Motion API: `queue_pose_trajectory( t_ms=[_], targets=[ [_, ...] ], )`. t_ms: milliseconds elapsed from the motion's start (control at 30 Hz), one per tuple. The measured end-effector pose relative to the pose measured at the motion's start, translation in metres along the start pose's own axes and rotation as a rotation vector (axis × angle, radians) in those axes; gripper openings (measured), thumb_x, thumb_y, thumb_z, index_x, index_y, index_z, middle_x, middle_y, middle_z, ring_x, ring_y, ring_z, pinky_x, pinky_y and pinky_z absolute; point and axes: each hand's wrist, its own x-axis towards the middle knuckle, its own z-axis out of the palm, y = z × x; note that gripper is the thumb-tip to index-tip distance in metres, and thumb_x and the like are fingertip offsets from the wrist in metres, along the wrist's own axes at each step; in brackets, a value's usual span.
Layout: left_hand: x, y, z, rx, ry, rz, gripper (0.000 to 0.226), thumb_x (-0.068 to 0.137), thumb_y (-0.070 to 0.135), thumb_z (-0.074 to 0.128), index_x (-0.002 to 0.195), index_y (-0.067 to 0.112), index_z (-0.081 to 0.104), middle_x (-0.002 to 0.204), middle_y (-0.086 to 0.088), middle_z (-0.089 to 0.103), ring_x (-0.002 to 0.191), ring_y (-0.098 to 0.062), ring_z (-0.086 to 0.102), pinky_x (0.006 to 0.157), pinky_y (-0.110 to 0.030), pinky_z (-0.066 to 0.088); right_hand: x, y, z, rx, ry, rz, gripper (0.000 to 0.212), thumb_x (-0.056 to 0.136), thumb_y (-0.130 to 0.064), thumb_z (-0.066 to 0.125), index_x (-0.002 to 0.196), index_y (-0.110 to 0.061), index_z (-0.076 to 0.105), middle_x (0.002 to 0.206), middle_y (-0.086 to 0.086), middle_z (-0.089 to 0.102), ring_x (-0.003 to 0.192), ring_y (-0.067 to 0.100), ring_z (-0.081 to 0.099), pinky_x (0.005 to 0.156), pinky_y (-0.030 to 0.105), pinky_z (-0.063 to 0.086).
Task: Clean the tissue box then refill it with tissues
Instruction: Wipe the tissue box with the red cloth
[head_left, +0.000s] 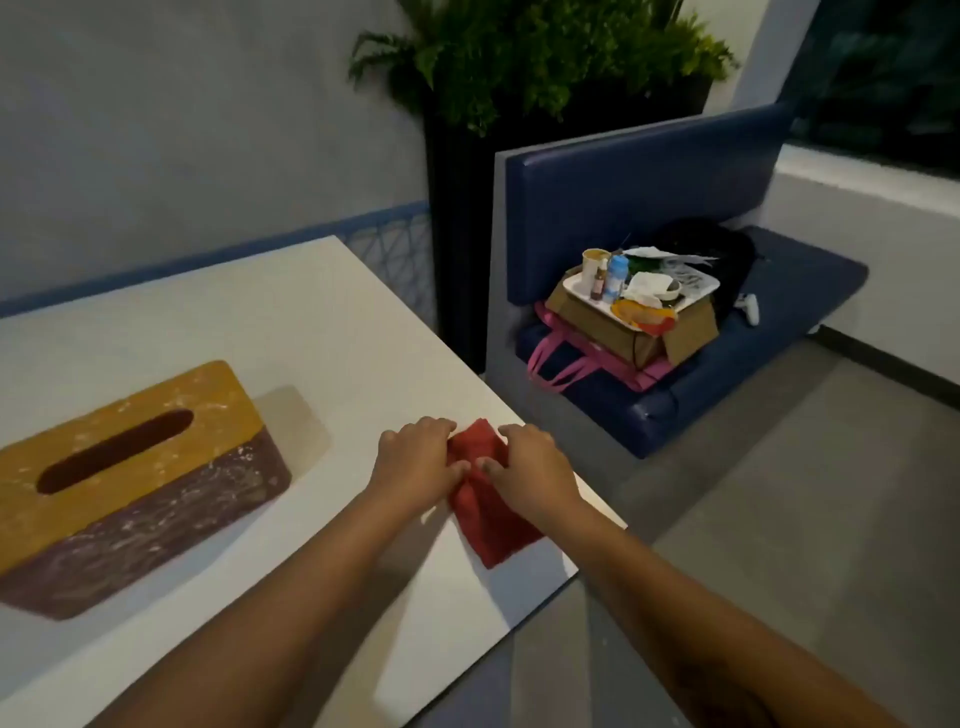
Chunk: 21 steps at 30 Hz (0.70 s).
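Hands gather a red cloth (488, 519) near the right edge of a white tabletop (311, 322). The left hand (415, 462) and right hand (530, 467) sit side by side on it, fingers curled, each grip pinching a fold of the fabric, thumbs almost meeting. Well apart to the left on the same tabletop stands the tissue box (130, 483), yellow on top with an oval slot, dark purplish on its sides and flecked with pale specks. Beyond, a cluttered cardboard box (623, 332) rests on a blue bench (779, 332) beside a potted fern (519, 52).
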Motion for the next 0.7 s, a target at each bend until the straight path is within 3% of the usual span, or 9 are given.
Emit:
queue_pose_trajectory(
  t_ms=[67,200,333,467,567,633,700],
  targets=[
    [0.001,0.001,0.001,0.011,0.018,-0.037,0.047,0.083,0.045,0.058,0.123,0.022,0.052,0.121,-0.002,0.058,0.114,-0.025,0.052,0.09,-0.038,0.035,0.008,0.004,0.002,0.033,-0.027,0.046,0.043,0.086,-0.037,0.062,0.12,-0.013,0.055,0.117,0.007,0.059,0.109,0.027,0.056,0.091,0.039,0.048],
    [0.003,0.003,-0.001,-0.008,-0.012,-0.114,0.056,0.078,0.047,0.065,0.127,0.022,0.052,0.12,-0.003,0.058,0.114,-0.026,0.052,0.091,-0.037,0.037,0.016,0.008,0.001,0.117,-0.141,0.137,0.029,0.082,-0.031,0.067,0.104,-0.014,0.06,0.094,0.001,0.062,0.086,0.021,0.06,0.073,0.032,0.047],
    [0.005,0.004,-0.009,-0.084,-0.072,-0.151,0.038,0.074,0.043,0.07,0.104,0.021,0.063,0.097,0.0,0.061,0.097,-0.022,0.057,0.077,-0.031,0.037,0.02,0.01,0.001,0.114,-0.17,0.094,0.022,0.078,-0.025,0.066,0.098,-0.017,0.06,0.093,0.003,0.064,0.087,0.024,0.061,0.077,0.036,0.051],
    [0.0,0.002,-0.012,-0.2,-0.053,-0.179,0.022,0.074,0.035,0.071,0.088,0.023,0.059,0.086,0.003,0.053,0.088,-0.02,0.054,0.072,-0.03,0.036,0.021,0.012,-0.002,0.342,-0.21,-0.014,0.017,0.082,-0.011,0.061,0.095,-0.018,0.052,0.089,-0.001,0.06,0.077,0.012,0.055,0.062,0.025,0.04],
    [-0.007,-0.003,-0.018,-0.342,-0.081,-0.145,0.027,0.074,0.029,0.071,0.07,0.028,0.045,0.073,0.01,0.05,0.077,-0.017,0.051,0.061,-0.028,0.034,0.023,0.013,-0.006,0.549,-0.271,-0.081,0.027,0.081,-0.008,0.066,0.093,-0.025,0.049,0.093,0.005,0.067,0.08,0.016,0.063,0.068,0.028,0.05],
    [-0.012,-0.004,-0.026,-0.402,-0.074,-0.128,0.022,0.076,0.027,0.071,0.076,0.023,0.05,0.077,0.007,0.053,0.076,-0.016,0.052,0.063,-0.029,0.037,0.026,0.012,-0.009,0.692,-0.33,-0.105,0.033,0.08,-0.005,0.069,0.101,-0.022,0.05,0.092,0.011,0.07,0.081,0.024,0.068,0.077,0.041,0.055],
    [-0.018,-0.005,-0.037,-0.472,-0.04,-0.139,0.019,0.077,0.026,0.071,0.08,0.021,0.053,0.08,0.005,0.055,0.076,-0.015,0.053,0.067,-0.03,0.041,0.029,0.008,-0.009,0.753,-0.37,-0.148,0.04,0.08,-0.005,0.07,0.112,-0.018,0.05,0.092,0.011,0.071,0.082,0.025,0.069,0.082,0.044,0.055]
  ],
)
